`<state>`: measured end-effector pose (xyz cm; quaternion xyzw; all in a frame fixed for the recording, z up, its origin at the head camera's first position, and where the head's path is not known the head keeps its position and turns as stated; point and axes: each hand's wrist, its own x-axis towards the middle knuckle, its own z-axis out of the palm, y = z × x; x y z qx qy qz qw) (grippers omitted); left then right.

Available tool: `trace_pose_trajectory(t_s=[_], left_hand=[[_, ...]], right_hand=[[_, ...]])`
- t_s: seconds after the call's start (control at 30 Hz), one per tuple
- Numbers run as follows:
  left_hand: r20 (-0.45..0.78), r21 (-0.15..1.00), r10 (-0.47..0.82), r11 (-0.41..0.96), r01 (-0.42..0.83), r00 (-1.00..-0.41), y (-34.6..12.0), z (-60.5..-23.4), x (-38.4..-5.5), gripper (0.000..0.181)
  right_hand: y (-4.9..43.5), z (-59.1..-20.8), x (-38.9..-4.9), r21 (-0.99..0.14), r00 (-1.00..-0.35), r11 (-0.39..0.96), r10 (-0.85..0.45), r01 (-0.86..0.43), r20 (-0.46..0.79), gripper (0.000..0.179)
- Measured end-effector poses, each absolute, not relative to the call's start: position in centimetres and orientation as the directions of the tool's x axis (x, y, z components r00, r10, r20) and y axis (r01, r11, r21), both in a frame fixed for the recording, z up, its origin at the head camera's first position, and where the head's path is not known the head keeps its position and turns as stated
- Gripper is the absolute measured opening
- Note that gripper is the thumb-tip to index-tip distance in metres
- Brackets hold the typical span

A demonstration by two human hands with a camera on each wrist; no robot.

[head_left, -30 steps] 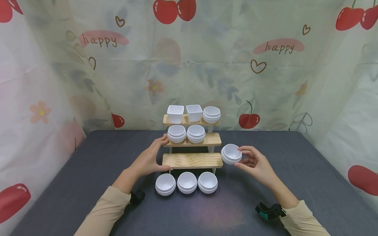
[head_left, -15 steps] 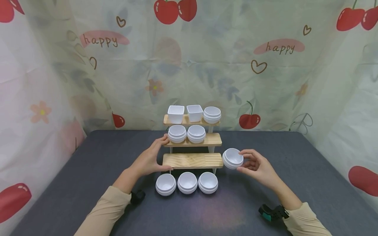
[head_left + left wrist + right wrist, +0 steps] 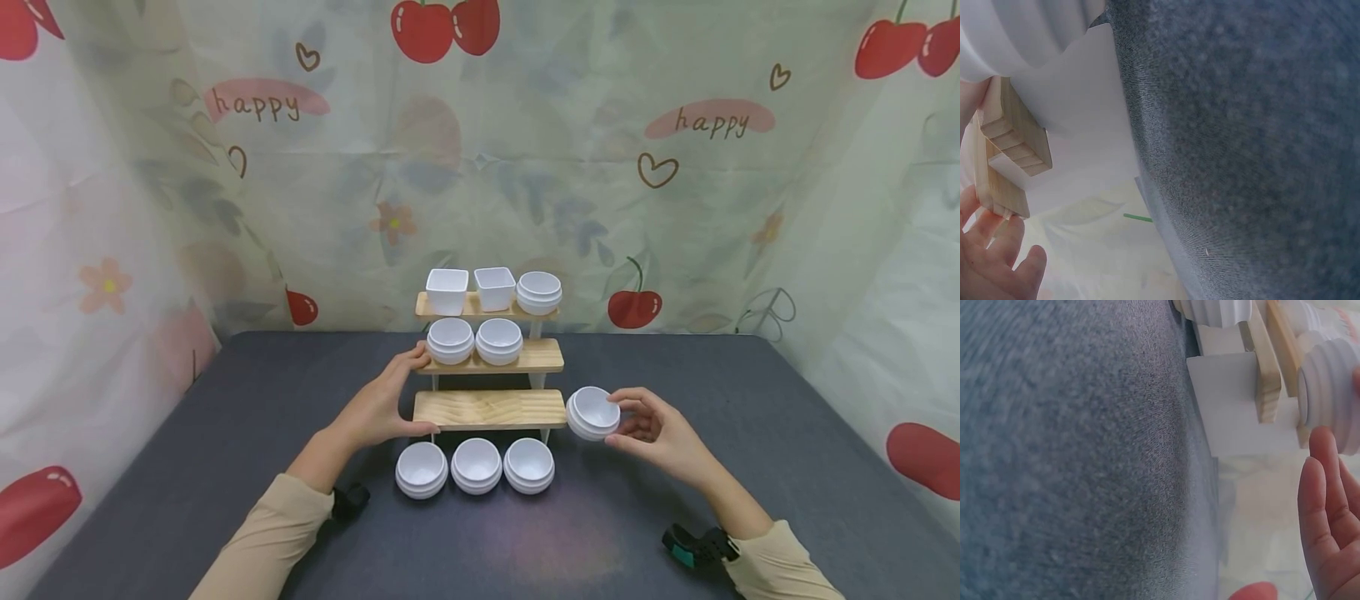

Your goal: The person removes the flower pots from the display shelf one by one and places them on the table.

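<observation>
My right hand (image 3: 660, 433) pinches a small white round bowl (image 3: 592, 413) between thumb and fingers, just off the right end of the lowest shelf. In the right wrist view this bowl (image 3: 1335, 394) is tipped, with ridged sides showing. A three-tier wooden display stand (image 3: 489, 408) with white supports stands on the table. My left hand (image 3: 378, 404) holds its left side, thumb at the lowest shelf and fingers at the middle one. In the left wrist view the fingers (image 3: 1007, 240) touch a shelf's end. Two round bowls (image 3: 498, 342) sit on the middle shelf.
Two square bowls (image 3: 447, 292) and one round bowl (image 3: 538, 293) stand on the top shelf. Three round bowls (image 3: 476, 466) line up in front of the stand. The dark grey tablecloth (image 3: 285, 383) runs back to a printed curtain (image 3: 480, 208).
My right hand and its bowl have moved down and slightly right, toward the person. The left hand keeps its place on the stand.
</observation>
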<state>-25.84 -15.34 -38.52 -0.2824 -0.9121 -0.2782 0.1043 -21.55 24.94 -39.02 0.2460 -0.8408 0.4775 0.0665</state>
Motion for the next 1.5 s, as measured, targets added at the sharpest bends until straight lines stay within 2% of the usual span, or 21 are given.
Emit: trace_pose_trajectory(t_s=[1.5], left_hand=[[0.355,0.443,0.459,0.684,0.579,-0.815,-15.4,-38.7,-25.9,0.097]], right_hand=[[26.0,-40.3,-21.7,-0.793,-0.830,0.392,-0.503,-0.466,0.240,0.041]])
